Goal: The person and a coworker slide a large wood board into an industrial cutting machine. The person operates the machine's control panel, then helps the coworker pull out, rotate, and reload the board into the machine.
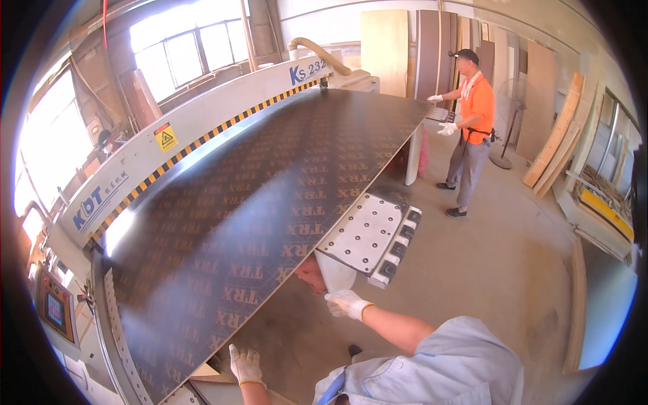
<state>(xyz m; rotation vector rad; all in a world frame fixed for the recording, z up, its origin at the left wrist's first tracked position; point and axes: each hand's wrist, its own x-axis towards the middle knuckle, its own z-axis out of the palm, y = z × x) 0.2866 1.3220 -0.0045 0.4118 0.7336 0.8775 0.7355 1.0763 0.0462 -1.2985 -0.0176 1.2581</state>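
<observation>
A large dark brown board (pixel 256 196) with repeated printed lettering lies flat on the bed of a panel saw, under its long beam. My left hand (pixel 244 364), in a white knitted glove, is just off the board's near edge with its fingers stretched up and apart. To its right, my right hand (pixel 346 305), gloved the same way, is beside the white support table (pixel 368 233) and below its top. Its fingers point left, loosely bent, with nothing visible in them. Neither hand clearly touches the board.
The saw's beam (pixel 202 135) carries a black and yellow striped strip. A control panel (pixel 55 307) stands at the left. Beyond the board's far right corner, a co-worker (pixel 477 101) in an orange shirt stands by another support table (pixel 442 115). Wooden planks (pixel 557 135) lean at the right.
</observation>
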